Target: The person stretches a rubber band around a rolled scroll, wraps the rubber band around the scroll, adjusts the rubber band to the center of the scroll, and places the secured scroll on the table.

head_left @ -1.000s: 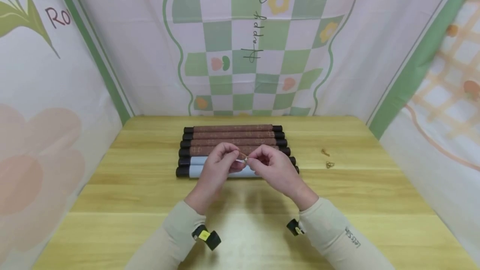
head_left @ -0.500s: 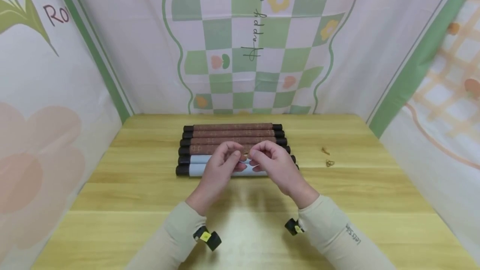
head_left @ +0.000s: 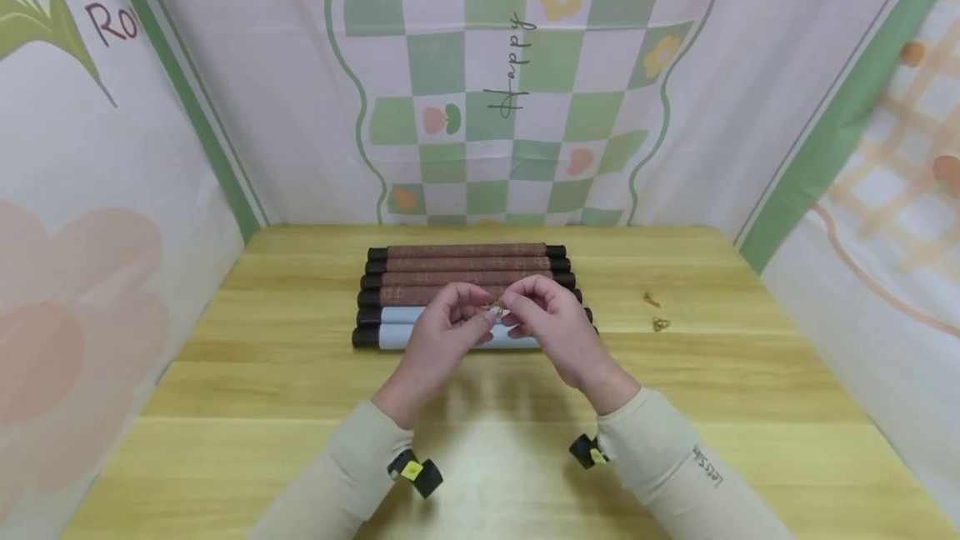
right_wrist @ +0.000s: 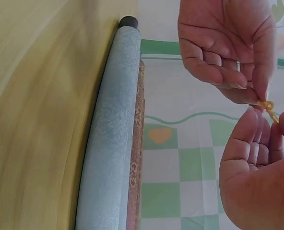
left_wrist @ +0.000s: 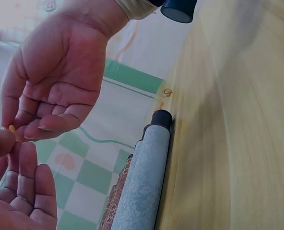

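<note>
A thin yellow cord with a small looped knot [right_wrist: 268, 105] is held up between both hands, above the row of scrolls. My left hand [head_left: 437, 338] pinches it at the knot between thumb and forefinger. From the other side, my right hand [head_left: 558, 336] pinches the cord's tail with its thumb and fingertips. In the left wrist view, only a short bit of the cord [left_wrist: 12, 129] shows between the fingertips. Under the hands lie two light blue scrolls [head_left: 401, 335], with several brown patterned scrolls [head_left: 465, 263] side by side behind them, all with black end knobs.
Two small golden cord pieces, one stretched out [head_left: 651, 300] and one bunched up [head_left: 660, 324], lie on the wooden table [head_left: 270, 382] right of the scrolls. Printed curtains [head_left: 300, 107] hang at the back and both sides.
The fingertips have shifted their hold on the cord. My left thumb has moved right, toward the right hand, and the cord's golden loop now shows between the fingers. The scrolls have stayed put.
</note>
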The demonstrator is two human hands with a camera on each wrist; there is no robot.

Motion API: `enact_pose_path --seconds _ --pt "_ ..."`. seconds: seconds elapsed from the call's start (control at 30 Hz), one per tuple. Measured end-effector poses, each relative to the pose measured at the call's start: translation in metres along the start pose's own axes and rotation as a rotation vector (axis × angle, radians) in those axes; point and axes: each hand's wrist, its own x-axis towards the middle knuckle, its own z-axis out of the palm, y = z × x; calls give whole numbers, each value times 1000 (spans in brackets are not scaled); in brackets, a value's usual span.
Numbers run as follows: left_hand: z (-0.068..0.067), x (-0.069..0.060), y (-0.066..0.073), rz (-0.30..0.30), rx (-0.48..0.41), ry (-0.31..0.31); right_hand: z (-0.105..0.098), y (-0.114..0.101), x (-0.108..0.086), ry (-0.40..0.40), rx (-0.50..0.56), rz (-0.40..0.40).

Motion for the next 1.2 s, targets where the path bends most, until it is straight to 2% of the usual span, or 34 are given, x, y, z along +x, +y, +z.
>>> enact_pose_path --seconds 0.17,0.3,0.43,0.6,0.73,1.03,1.13,1.2 --pt "-1 1 -1 -30 10 11 -1 -2 1 30 92 18" --pt "-3 2 -1 -29 41 8 -1 -3 0 32 97 16" --pt "-3 2 -1 -31 6 17 -1 -2 0 30 60 24" --pt "-1 2 0 -41 -112 64 -2 0 -1 19 -22 28" --pt "-1 1 3 -29 -159 95 -2 2 -1 0 -79 40" --pt "-1 1 2 14 -159 122 -1 7 -2 -48 -187 66" --pt "-2 1 1 25 -127 107 -1 7 -3 -44 -206 64" --pt "-2 0 0 22 -75 90 0 6 -3 -34 -200 52"
